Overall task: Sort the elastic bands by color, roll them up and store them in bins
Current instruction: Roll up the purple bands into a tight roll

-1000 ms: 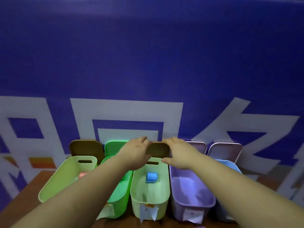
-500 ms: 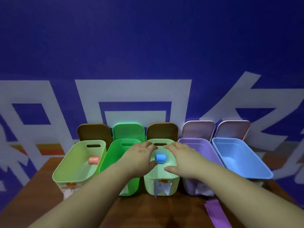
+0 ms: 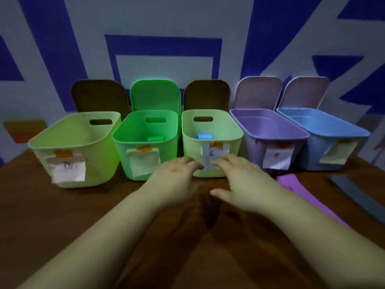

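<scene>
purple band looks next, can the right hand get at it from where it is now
Probably yes. The right hand is open and holds nothing, and the purple band lies flat on the table just to its right, with nothing between them.

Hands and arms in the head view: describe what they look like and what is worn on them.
Two bare forearms run up from the bottom edge to the left hand and right hand. No sleeves, gloves, watch or rings show. Motion blur hides finer detail.
</scene>
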`<state>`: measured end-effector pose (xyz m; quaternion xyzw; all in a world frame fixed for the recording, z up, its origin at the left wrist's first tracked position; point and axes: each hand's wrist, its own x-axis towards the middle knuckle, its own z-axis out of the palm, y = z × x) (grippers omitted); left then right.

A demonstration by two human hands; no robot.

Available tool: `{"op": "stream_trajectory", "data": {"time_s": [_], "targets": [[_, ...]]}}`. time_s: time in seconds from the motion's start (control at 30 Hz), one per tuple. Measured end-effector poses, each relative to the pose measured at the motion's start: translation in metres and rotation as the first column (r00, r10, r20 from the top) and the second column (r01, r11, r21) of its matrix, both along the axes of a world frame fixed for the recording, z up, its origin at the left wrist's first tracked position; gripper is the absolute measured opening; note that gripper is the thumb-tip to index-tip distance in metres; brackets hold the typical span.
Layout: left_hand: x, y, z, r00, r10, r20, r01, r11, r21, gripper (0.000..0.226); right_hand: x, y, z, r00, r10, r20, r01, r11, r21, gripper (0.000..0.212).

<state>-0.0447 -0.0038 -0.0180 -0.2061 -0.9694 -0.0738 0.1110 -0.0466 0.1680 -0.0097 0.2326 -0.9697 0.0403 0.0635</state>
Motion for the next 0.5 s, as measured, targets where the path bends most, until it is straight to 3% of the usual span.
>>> {"op": "stream_trajectory", "data": {"time_s": [0.13,0.37,0.5], "targets": [[0.037,0.001,-0.038,1.000,-0.031,-0.007,0.031,0.999,0.044,0.048,0.039,0.000,-0.036,0.999,-0.036,0.004,0.037,0.998,-0.046,0.071],[0.096,0.000,-0.058,0.992,-0.007,0.122,0.005,1.000,0.014,0.050,0.094,0.002,-0.061,0.983,-0.128,0.132,0.140,0.987,-0.085,0.068],[0.109,0.008,-0.065,0.983,0.004,0.182,-0.009,1.000,0.026,0.051,0.104,0.012,-0.072,0.964,-0.158,0.214,0.204,0.955,-0.215,0.064]]}}
